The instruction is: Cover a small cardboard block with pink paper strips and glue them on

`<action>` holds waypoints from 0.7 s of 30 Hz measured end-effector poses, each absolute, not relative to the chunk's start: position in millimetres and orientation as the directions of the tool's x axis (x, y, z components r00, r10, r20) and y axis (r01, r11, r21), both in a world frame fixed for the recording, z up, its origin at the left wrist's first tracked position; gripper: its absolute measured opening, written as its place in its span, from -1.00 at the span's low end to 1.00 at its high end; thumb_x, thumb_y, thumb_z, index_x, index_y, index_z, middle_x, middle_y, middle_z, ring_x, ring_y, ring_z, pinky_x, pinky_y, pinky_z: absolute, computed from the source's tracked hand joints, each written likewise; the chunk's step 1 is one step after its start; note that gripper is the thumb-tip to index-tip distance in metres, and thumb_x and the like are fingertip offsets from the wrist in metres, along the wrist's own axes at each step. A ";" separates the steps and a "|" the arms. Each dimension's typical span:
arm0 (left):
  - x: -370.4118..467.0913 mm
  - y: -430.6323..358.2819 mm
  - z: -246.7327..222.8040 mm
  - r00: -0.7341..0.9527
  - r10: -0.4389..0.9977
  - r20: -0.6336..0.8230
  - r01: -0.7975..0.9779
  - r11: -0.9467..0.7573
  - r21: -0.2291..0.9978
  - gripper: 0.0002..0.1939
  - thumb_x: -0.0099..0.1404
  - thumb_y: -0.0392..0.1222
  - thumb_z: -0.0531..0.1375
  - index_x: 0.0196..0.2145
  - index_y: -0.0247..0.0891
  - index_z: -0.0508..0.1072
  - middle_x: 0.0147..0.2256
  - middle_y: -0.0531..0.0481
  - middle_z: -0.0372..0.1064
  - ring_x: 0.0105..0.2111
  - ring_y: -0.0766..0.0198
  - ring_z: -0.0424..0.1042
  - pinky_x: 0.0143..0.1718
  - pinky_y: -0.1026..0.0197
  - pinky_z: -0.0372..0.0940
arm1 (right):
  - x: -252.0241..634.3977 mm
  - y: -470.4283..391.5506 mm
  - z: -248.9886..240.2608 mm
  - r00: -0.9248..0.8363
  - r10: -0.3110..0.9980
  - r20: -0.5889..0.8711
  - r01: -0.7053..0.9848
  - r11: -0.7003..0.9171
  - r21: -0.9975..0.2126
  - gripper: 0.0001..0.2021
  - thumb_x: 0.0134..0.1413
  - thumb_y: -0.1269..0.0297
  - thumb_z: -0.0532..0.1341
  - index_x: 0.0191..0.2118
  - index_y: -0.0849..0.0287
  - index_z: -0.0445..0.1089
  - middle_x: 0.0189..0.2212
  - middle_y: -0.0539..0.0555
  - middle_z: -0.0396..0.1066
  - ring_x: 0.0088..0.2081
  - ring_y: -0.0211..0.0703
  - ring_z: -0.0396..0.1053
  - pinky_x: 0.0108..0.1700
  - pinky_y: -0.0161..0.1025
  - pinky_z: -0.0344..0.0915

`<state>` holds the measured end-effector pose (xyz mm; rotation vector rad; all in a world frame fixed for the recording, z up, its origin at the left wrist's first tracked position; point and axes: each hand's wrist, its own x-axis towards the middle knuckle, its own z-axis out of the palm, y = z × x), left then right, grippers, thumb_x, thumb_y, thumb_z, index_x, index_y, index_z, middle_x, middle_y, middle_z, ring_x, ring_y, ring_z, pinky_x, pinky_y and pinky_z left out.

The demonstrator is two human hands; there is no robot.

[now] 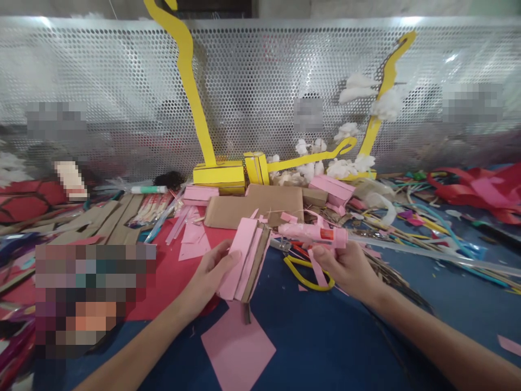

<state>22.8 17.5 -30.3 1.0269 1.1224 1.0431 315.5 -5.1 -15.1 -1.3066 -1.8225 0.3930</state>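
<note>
A pink-papered block (238,260), its right side left bare, is pinched by the left hand (216,265), a glue gun (303,232) clasped by the right hand (350,270).

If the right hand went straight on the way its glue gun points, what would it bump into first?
Probably the pink cardboard in the left hand: the glue gun in the right hand points at its upper end, though depth is unclear and it might pass by.
</note>
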 end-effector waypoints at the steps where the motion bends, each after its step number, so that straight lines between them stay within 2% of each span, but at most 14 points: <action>1: 22.7 17.7 -30.6 0.113 0.975 -0.190 -0.110 0.202 0.973 -0.30 0.10 0.16 0.43 0.12 -0.20 0.47 -0.17 -0.15 0.62 -0.22 0.01 0.61 -0.20 0.11 0.50 | 315.8 -5.0 -16.1 -0.094 0.893 0.440 0.633 0.395 -0.666 -0.42 0.27 -0.23 0.09 -0.60 0.13 0.16 -0.66 -0.06 0.05 -0.58 -0.30 -0.02 -0.56 -0.31 -0.05; 4: 22.6 18.7 -31.4 0.097 0.978 -0.183 -0.105 0.192 0.976 -0.31 0.10 0.17 0.43 0.11 -0.21 0.48 -0.23 -0.13 0.62 -0.26 0.01 0.62 -0.23 0.11 0.50 | 317.6 -4.4 -19.1 -0.059 0.910 0.411 0.660 0.344 -0.667 -0.41 0.25 -0.24 0.10 -0.61 0.12 0.11 -0.67 -0.07 -0.01 -0.59 -0.30 -0.05 -0.56 -0.30 -0.08; 7: 22.6 20.0 -32.3 0.163 0.975 -0.149 -0.119 0.170 0.978 -0.36 0.12 0.18 0.42 0.07 -0.21 0.51 -0.29 -0.10 0.62 -0.32 0.04 0.61 -0.24 0.12 0.49 | 319.0 -4.9 -21.1 -0.055 0.917 0.394 0.671 0.326 -0.666 -0.41 0.24 -0.24 0.10 -0.62 0.12 0.12 -0.69 -0.07 0.01 -0.61 -0.30 -0.04 -0.57 -0.29 -0.07; 10: 21.9 20.8 -34.0 0.227 0.965 -0.129 -0.134 0.162 0.978 -0.40 0.18 0.15 0.39 0.09 -0.20 0.50 -0.29 -0.08 0.62 -0.40 0.13 0.58 -0.24 0.14 0.49 | 318.3 -6.9 -21.2 -0.074 0.921 0.382 0.676 0.328 -0.659 -0.41 0.24 -0.23 0.10 -0.63 0.13 0.21 -0.71 -0.01 0.13 -0.64 -0.27 0.06 -0.59 -0.28 0.00; 13: 21.0 20.9 -35.7 0.215 0.969 -0.126 -0.137 0.157 0.978 -0.42 0.20 0.14 0.38 0.09 -0.19 0.49 -0.32 -0.06 0.61 -0.45 0.18 0.56 -0.24 0.16 0.48 | 316.7 -8.5 -20.6 -0.106 0.915 0.389 0.667 0.356 -0.654 -0.44 0.26 -0.19 0.10 -0.57 0.16 0.36 -0.69 0.04 0.26 -0.62 -0.21 0.19 -0.58 -0.28 0.08; 17: 21.4 19.9 -33.5 0.212 0.970 -0.120 -0.129 0.150 0.980 -0.44 0.20 0.14 0.37 0.05 -0.21 0.52 -0.33 -0.07 0.61 -0.40 0.15 0.57 -0.23 0.16 0.48 | 315.7 -7.6 -20.4 -0.075 0.905 0.420 0.684 0.353 -0.638 -0.42 0.26 -0.20 0.09 -0.59 0.17 0.33 -0.74 -0.01 0.16 -0.66 -0.27 0.09 -0.61 -0.29 0.03; 21: 22.9 19.0 -29.1 0.218 0.972 -0.084 -0.126 0.113 0.986 -0.47 0.18 0.15 0.39 0.01 -0.19 0.55 -0.25 -0.09 0.61 -0.36 0.14 0.58 -0.22 0.15 0.49 | 314.6 -6.6 -19.0 -0.079 0.876 0.475 0.689 0.392 -0.609 -0.44 0.28 -0.19 0.07 -0.55 0.17 0.32 -0.71 -0.03 0.15 -0.64 -0.28 0.07 -0.59 -0.31 0.04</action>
